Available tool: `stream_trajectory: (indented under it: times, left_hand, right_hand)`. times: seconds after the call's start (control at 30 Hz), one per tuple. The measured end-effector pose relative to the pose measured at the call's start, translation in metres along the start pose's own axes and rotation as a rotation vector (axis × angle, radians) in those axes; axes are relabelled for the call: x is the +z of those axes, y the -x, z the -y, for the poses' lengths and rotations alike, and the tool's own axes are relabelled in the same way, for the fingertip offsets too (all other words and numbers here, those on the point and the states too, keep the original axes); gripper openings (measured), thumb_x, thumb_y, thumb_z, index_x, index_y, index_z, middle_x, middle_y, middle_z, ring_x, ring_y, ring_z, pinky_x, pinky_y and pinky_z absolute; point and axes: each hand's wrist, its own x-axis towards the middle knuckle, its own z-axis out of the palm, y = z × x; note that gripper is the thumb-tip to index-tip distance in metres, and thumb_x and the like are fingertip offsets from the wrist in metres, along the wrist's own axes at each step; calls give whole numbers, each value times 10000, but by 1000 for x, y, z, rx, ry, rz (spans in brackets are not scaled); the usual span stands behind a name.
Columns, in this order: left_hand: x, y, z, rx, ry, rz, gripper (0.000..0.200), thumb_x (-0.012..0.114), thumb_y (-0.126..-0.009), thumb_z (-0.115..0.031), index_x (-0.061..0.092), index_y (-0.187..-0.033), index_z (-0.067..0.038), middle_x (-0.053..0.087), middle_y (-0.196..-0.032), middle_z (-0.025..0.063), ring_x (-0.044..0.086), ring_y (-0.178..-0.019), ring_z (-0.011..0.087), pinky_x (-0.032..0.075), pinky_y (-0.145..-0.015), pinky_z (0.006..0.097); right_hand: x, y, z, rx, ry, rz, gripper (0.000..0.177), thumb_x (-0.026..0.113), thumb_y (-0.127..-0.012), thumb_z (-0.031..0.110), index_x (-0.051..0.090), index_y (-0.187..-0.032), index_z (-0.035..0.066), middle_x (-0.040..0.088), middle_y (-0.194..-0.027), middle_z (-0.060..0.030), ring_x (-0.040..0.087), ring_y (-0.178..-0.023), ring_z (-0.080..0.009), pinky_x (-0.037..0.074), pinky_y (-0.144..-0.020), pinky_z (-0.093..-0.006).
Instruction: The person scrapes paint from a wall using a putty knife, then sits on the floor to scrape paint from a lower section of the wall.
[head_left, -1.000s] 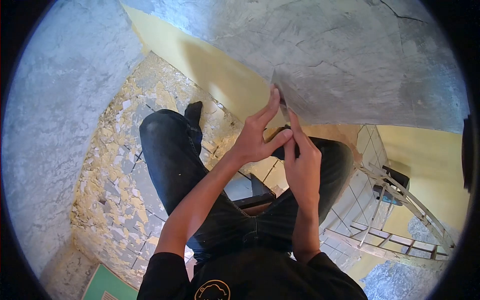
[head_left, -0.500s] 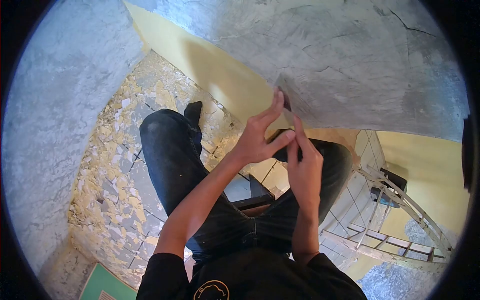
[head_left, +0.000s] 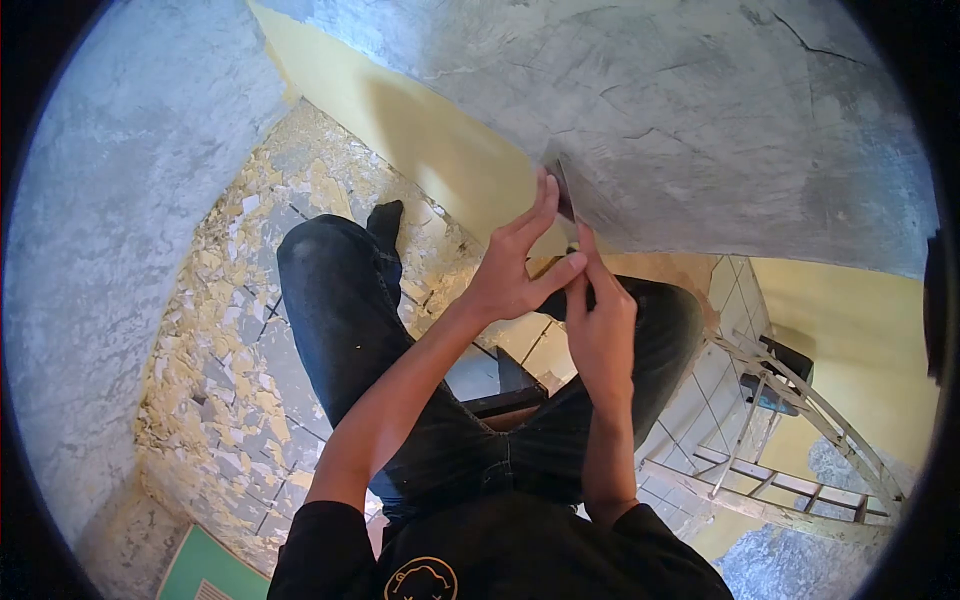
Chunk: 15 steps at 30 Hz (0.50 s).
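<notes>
"How do the hands work now?"

"Left hand (head_left: 508,275) and right hand (head_left: 604,330) both seem to pinch one thin blade (head_left: 564,192) — it leans at the wall (head_left: 700,140), where grey surface meets yellow paint (head_left: 470,180)."

"Which step is it?"

"Probably scraping, judging by the paint chips (head_left: 235,385) below."

"And the next move?"

"It seems to call for a low blade angle — and even pressure from both hands."

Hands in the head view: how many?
2. The left hand has its fingertips at the thin blade by the grey wall; the right hand is beside it, at the blade's lower end. No others show.
</notes>
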Motion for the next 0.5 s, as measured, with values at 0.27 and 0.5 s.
stream_trajectory:
  times: [0.27, 0.5]
  left_hand:
    - [-2, 0, 4, -71, 128, -50, 856, 697, -887, -309, 254, -1492, 104, 280, -1521, 359, 273, -1455, 396, 254, -1171, 413]
    - [-5, -3, 2, -38, 101, 8, 860, 702, -885, -313, 259, -1490, 107, 290, -1518, 356, 270, -1456, 403, 248, -1173, 422]
  right_hand:
    - [15, -9, -3, -106, 74, -5, 399, 541, -972, 33, 549, -1371, 38, 678, -980, -264, 644, -738, -325, 518, -767, -326]
    - [5, -1, -1, 2, 35, 6, 454, 559, -955, 27, 535, -1403, 97, 664, -949, -238, 674, -820, -370, 521, -744, -384]
